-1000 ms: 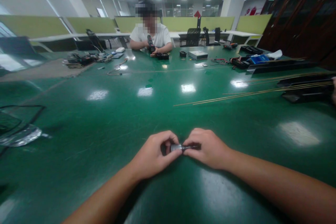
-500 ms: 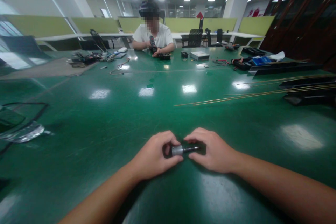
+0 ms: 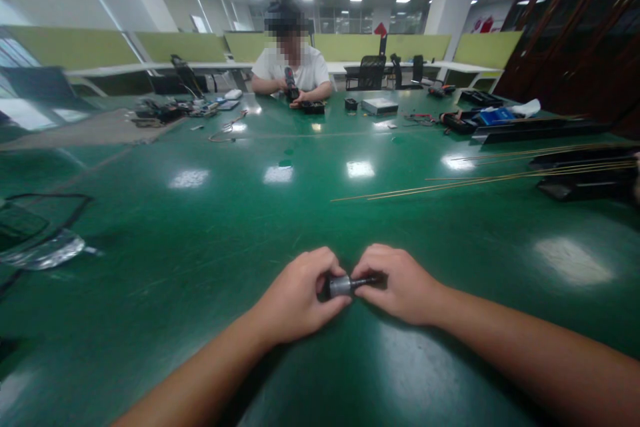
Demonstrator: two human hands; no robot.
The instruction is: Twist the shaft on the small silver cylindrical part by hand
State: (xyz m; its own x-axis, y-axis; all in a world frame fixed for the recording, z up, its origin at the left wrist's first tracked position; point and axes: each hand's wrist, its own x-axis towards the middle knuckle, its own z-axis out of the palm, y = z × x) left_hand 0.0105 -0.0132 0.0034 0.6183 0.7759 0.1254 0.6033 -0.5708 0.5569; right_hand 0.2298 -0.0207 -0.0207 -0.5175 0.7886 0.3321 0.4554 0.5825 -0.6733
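Low in the middle of the head view, a small silver cylinder with a thin dark shaft (image 3: 341, 285) lies level just over or on the green table (image 3: 240, 227); I cannot tell whether it touches the surface. My left hand (image 3: 303, 293) is closed round the silver cylinder, thumb on the near side and fingers on the far side. The dark shaft points right, and my right hand (image 3: 400, 283) pinches it between thumb and fingertips close to the cylinder. The far end of the shaft shows in the shadow within the right hand. Its exact kind is unclear.
Thin brass-coloured rods (image 3: 430, 191) stretch from dark metal profiles (image 3: 585, 183) at the right. A clear plastic thing (image 3: 47, 253) lies left. Across the table a co-worker (image 3: 290, 70) holds a power drill (image 3: 290, 85). Tools, cables and a silver box (image 3: 380, 106) lie along the far side.
My right hand's fingers have closed in on the dark shaft and moved slightly left, nearer the cylinder. A skin-coloured patch has appeared at the right edge. My left hand has barely moved.
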